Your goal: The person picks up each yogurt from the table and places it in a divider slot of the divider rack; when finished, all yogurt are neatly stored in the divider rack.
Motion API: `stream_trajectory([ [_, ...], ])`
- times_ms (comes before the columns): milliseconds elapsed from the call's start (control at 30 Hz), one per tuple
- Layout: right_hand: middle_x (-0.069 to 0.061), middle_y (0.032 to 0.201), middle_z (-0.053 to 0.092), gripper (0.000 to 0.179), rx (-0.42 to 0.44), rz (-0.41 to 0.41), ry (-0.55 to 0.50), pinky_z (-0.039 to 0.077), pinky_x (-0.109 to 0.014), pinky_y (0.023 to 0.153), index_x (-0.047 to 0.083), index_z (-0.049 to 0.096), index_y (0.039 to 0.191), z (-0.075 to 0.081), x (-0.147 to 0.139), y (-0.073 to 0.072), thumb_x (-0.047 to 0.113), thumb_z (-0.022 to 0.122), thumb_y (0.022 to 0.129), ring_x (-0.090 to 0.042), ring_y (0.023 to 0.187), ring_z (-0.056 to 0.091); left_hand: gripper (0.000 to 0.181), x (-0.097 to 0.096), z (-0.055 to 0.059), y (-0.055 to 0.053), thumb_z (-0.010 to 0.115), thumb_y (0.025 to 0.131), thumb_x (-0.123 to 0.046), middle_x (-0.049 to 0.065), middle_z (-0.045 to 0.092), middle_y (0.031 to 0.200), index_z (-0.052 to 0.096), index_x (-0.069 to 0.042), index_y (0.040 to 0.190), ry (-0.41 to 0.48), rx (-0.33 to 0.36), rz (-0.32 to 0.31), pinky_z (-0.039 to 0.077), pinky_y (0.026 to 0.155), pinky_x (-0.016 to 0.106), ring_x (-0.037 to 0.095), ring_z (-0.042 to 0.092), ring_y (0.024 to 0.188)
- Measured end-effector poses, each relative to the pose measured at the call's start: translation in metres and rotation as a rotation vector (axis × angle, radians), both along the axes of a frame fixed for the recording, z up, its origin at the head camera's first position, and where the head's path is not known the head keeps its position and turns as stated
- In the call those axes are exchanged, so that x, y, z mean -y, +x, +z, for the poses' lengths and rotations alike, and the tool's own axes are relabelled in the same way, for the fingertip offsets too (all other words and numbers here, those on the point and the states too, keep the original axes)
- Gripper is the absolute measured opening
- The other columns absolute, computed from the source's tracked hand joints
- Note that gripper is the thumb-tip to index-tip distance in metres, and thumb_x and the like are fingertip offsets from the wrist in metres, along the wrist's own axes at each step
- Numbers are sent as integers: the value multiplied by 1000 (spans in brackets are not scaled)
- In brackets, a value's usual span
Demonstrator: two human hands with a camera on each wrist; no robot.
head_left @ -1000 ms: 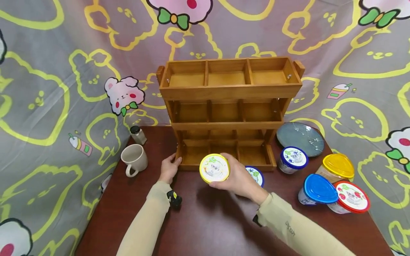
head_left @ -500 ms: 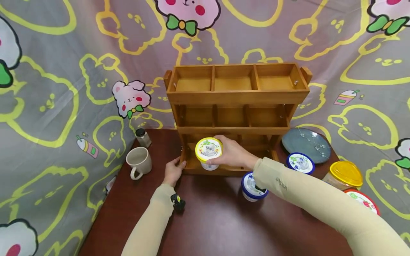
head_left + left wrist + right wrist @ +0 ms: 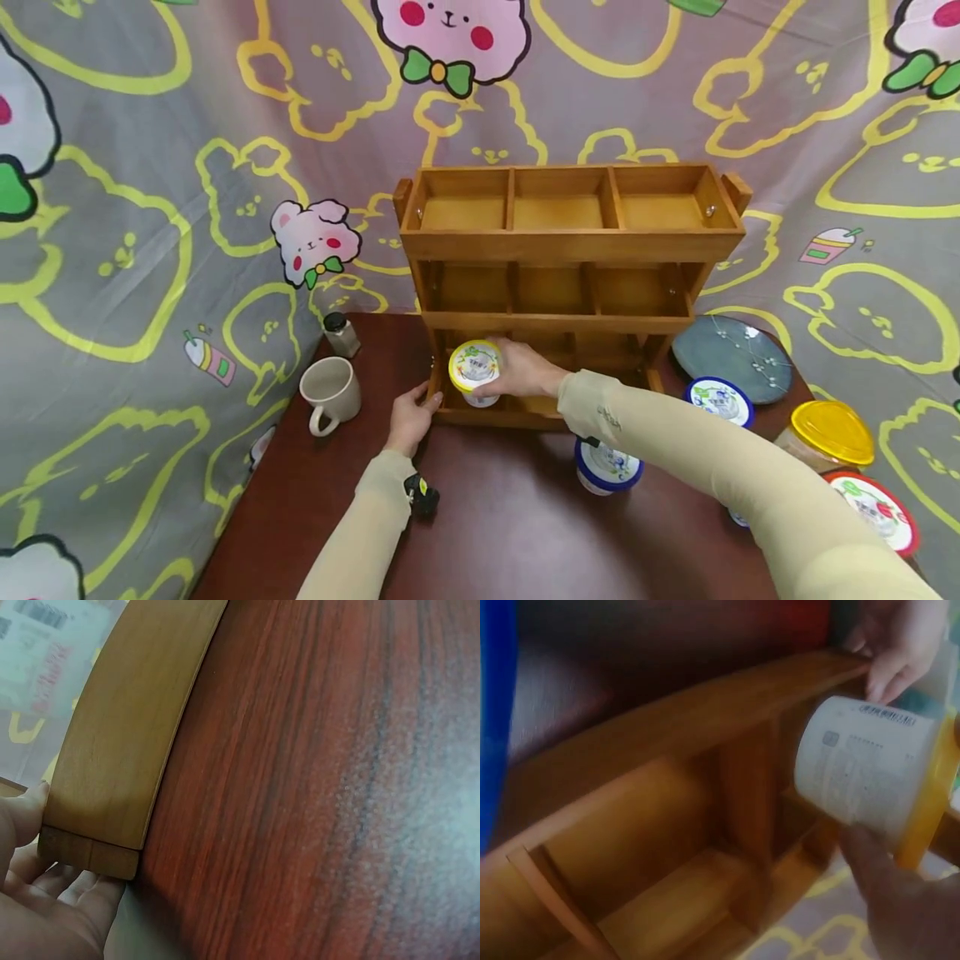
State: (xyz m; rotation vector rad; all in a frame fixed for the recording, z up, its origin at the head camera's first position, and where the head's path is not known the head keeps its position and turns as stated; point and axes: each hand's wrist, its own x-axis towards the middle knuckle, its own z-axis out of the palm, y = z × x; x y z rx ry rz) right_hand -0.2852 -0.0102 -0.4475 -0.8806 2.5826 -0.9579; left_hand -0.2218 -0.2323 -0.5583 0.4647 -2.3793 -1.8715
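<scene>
My right hand [image 3: 525,369] grips a round white tub [image 3: 475,367] with a yellow lid. It holds the tub at the bottom-left compartment of a three-tier wooden rack [image 3: 570,246]. In the right wrist view, the tub's printed side [image 3: 862,761] shows, with the rack's dividers beside it; whether it touches the compartment floor cannot be seen. At the rack's lower left corner is my left hand [image 3: 408,421]. The left wrist view shows its thumb and fingers around the end of the wooden front board [image 3: 127,750].
A blue-lidded tub [image 3: 609,468] stands before the rack, partly under my right sleeve. To the right are another blue-rimmed tub [image 3: 718,402], a yellow-lidded tub [image 3: 832,433], a red-rimmed tub [image 3: 873,508] and a plate [image 3: 731,358]. A mug [image 3: 330,392] and a shaker [image 3: 341,335] stand left.
My right hand has carried the yellow-lidded tub forward and slightly left, from in front of the rack to its bottom-left compartment. My left hand stays at the rack's corner. The head view has shifted slightly.
</scene>
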Motion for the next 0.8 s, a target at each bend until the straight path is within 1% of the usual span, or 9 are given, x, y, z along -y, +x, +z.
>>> stream_trajectory([
  [133,-8,125,61,94,18,58,-7,45,-40,99,5,44,144,-9,3,-13,37,91,70,-23,114,57,48,-1,-2,2,64,98,-15,23,57,134,52,7,139,-8,-4,-2,49,97,45,32,59,118],
  [200,-8,126,61,93,30,100,-8,44,-40,101,5,44,145,-12,4,-20,36,91,70,-23,115,56,48,-1,-1,3,65,97,-14,23,57,135,52,7,139,-4,-5,2,48,98,45,33,58,119],
  [300,-9,129,60,97,63,163,-1,42,-40,104,2,40,148,-15,6,-28,35,90,72,-22,118,55,48,-1,2,2,65,97,-13,22,56,136,52,6,139,-7,-2,13,48,99,45,32,58,119],
  [400,-10,130,59,99,87,212,11,41,-41,105,-2,36,149,-20,7,-32,33,90,73,-24,119,55,48,-1,2,3,65,97,-13,23,56,136,52,6,139,-6,-3,11,48,98,45,33,58,119],
  [500,-12,129,59,100,87,235,39,41,-42,105,-3,35,148,-26,8,-37,32,90,73,-26,118,55,48,0,0,2,65,97,-13,24,56,135,52,7,139,3,-7,12,49,97,44,32,59,118],
  [667,-14,133,56,105,102,239,84,39,-41,107,-5,29,151,-37,5,-44,33,89,74,-26,121,53,48,-1,0,2,65,97,-12,23,56,135,52,7,139,3,-4,20,50,96,43,32,59,118],
  [800,-16,138,52,107,124,258,69,36,-44,109,-6,25,152,-41,2,-47,34,87,76,-28,125,50,48,-1,0,1,65,97,-12,24,56,135,52,6,139,3,-3,21,50,96,43,32,59,118],
])
